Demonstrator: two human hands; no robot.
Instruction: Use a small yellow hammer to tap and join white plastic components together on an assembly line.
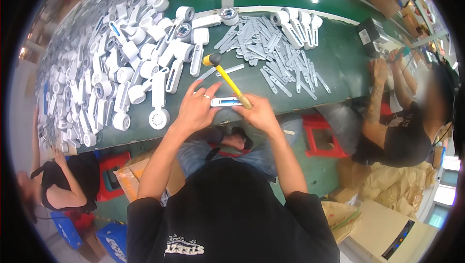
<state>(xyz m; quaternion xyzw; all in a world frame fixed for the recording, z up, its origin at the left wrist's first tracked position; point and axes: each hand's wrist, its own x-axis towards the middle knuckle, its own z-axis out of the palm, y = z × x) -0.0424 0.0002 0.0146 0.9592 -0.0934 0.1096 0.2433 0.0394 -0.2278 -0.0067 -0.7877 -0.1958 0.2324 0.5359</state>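
Right hand [259, 113] is clenched around the yellow handle of a small mallet [227, 79], its head raised toward frame centre. Left hand [196, 108] lies fingers spread, pinning a white handle part [225, 102] on the green table [339, 64] at lower centre; fingertips seem to touch it. White fan bodies [121, 64] heaped upper left.

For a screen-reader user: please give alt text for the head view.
At a green workbench, the right hand holds a yellow-handled mallet over a white handle piece steadied by the left hand. Heaps of white handheld-fan parts and grey strips lie beyond.
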